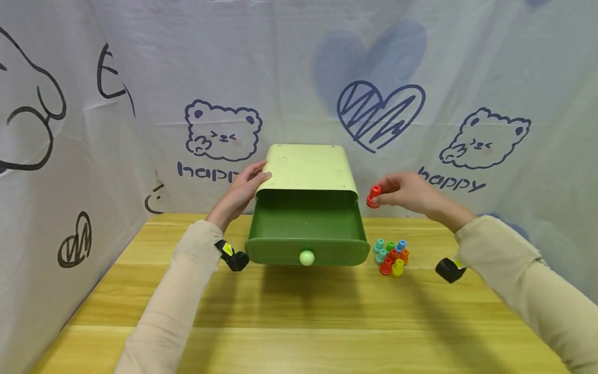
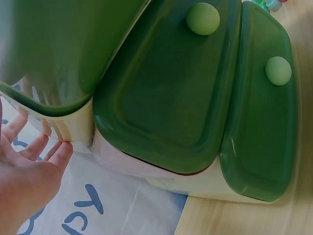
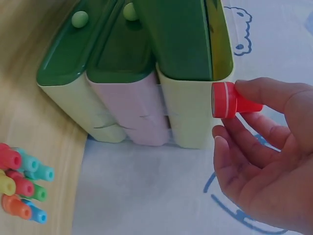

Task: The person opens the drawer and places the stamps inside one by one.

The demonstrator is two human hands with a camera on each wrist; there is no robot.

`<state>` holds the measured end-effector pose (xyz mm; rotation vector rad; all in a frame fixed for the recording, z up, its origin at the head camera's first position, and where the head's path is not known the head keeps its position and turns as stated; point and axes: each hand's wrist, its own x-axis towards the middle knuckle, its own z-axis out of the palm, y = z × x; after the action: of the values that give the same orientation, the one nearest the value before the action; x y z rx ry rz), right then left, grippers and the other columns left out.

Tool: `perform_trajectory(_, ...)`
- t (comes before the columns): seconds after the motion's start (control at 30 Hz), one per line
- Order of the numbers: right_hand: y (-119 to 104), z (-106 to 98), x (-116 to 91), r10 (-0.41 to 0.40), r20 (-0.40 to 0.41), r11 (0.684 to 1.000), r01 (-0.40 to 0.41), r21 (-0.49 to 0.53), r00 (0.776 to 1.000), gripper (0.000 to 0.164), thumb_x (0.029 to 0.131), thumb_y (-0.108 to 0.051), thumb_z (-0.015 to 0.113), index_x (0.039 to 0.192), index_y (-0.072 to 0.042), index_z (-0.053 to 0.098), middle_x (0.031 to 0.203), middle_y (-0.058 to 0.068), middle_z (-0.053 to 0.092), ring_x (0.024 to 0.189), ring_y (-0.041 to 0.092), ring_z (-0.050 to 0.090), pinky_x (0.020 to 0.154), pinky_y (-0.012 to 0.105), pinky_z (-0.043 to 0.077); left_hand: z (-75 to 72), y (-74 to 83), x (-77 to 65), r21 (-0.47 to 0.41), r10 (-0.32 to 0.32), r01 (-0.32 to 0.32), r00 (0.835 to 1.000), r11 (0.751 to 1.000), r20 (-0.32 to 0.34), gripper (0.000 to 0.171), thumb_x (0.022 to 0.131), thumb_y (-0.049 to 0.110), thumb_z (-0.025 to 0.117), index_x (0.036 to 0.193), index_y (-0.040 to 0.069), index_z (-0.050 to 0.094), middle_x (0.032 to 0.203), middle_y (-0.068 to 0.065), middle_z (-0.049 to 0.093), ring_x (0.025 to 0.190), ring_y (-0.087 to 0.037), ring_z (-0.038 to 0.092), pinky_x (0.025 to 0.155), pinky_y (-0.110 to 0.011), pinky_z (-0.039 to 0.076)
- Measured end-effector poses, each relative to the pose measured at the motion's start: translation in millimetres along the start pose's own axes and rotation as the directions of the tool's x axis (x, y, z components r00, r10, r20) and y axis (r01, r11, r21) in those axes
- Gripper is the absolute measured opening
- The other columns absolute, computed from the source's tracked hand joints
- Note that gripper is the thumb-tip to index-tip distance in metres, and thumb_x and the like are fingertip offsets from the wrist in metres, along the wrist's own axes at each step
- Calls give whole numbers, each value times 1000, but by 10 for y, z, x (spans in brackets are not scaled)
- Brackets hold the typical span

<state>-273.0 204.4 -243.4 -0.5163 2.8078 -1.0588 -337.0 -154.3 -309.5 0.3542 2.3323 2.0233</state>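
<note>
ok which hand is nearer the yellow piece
Right. The right hand is raised higher than the yellow piece; the left hand touches the left side of the drawer unit.

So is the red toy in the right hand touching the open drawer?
Apart: the head view shows white backdrop between the red toy and the open drawer.
</note>
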Motion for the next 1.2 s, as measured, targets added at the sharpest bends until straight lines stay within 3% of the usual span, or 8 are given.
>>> perform_trajectory(0.33,-231,-14,163,-50,126,998,55,-36,991,17,89,-13,68,102,-2,67,96,6,69,92,25,59,92,46,48,-27,-6,-28,-7,8,-8,1000,1000,0,61,100,29,53,152,10,29,153,-15,26,140,-27,25,114,-43,24)
perform_trajectory(0.63,-582,-110,327,-147,284,980,179,-90,947,17,87,-11,71,101,-2,70,94,5,71,90,22,63,87,38,52,-45,1,-34,-12,12,-12,1000,1000,-12,60,99,29,53,152,10,30,153,-15,27,140,-28,26,115,-46,22)
perform_trajectory(0.83,-748,-13,481,-173,304,970,217,-114,937,16,86,-11,73,100,-3,70,93,5,71,87,20,63,81,34,53,-39,-9,-42,-13,11,-11,1000,1000,-6,60,99,28,53,152,10,30,153,-15,27,140,-29,25,114,-44,25)
perform_trajectory(1.2,-1005,278,695,-274,309,954,298,-30,911,16,84,-8,75,98,-3,71,92,6,71,86,19,65,82,31,54,-7,-6,-25,-6,2,-2,1000,1000,-1,61,99,30,54,152,12,30,155,-14,24,142,-28,22,115,-45,22)
